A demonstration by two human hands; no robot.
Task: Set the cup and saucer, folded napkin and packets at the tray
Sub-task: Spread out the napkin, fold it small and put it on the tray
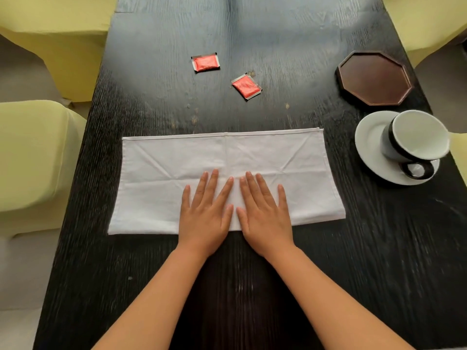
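A white cloth napkin [156,178] lies folded into a long rectangle across the middle of the dark table. My left hand [206,210] and my right hand [264,213] press flat on its near centre, side by side, fingers straight. Two red packets lie farther back, one [205,63] at centre left and one [246,86] nearer and to the right. An empty octagonal brown wooden tray [374,78] sits at the far right. Just in front of it a white cup with a black band [419,136] stands on a white saucer [369,142].
The dark wooden table [252,286] runs away from me. Yellow-green chairs flank it, two on the left [35,152] and one at the far right [429,24]. The saucer sits close to the table's right edge.
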